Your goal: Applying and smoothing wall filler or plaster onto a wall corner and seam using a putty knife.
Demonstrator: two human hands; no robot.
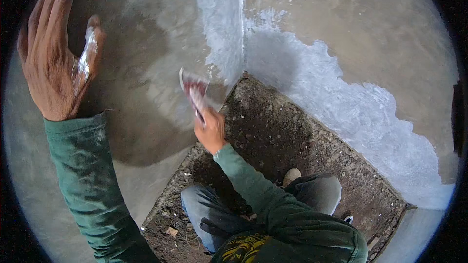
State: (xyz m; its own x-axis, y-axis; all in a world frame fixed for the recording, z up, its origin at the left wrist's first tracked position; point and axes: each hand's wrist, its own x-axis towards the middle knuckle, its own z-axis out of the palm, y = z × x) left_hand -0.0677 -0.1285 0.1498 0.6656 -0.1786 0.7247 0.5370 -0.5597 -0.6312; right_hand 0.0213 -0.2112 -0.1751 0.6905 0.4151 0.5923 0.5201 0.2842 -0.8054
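My right hand [212,130] is closed around the handle of a putty knife [197,90], which is slightly blurred. Its broad blade points up and to the left, close to the grey wall [141,126] on the left. My left hand [56,63] is raised at the upper left with fingers stretched out and thumb apart. It holds nothing, and white paste is smeared along its thumb. Whether its palm touches the wall I cannot tell. White putty [222,29] coats a strip of the left wall beside the corner, to the right of the blade.
More white putty [360,112] spreads in an uneven band low along the right wall [385,34]. Between the walls lies a rough dirt floor [265,122] with small debris. My bent knees [319,190] and one shoe [291,176] are over it.
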